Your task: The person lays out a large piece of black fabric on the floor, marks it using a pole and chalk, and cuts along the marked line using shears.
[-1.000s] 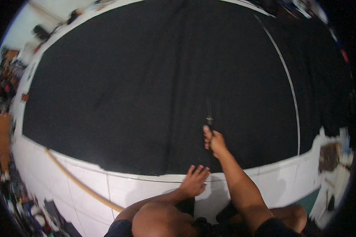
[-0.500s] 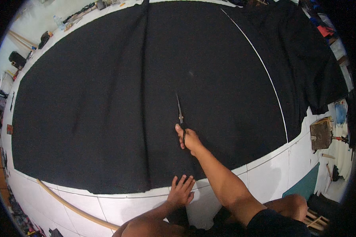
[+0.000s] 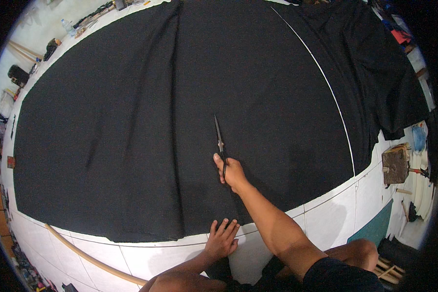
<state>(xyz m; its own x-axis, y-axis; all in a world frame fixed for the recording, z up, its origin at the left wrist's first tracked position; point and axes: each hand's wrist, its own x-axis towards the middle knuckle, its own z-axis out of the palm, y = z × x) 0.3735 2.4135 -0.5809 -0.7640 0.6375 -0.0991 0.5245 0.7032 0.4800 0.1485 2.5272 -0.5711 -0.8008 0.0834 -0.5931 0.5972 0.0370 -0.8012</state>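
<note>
A wide sheet of black fabric (image 3: pixel 112 126) lies spread over a white tiled floor (image 3: pixel 175 255), with a raised fold running from near to far left of its middle. My right hand (image 3: pixel 231 173) is closed round the handles of a pair of scissors (image 3: pixel 219 136) above the fabric. Their long blades point away from me and look closed together. At the fabric's near edge my left hand (image 3: pixel 223 236) rests flat with its fingers spread, the fingertips on the cloth.
A thin white line (image 3: pixel 321 73) curves across the fabric's right part, where the cloth is bunched. A curved wooden stick (image 3: pixel 92 260) lies front left. A brown block (image 3: pixel 395 165) stands at the right, near a green mat (image 3: pixel 374 226). A clear bottle (image 3: pixel 68 28) is far left.
The scissors and my right hand have shifted very slightly left. My left hand has stayed at the near edge, and the fabric lies almost the same.
</note>
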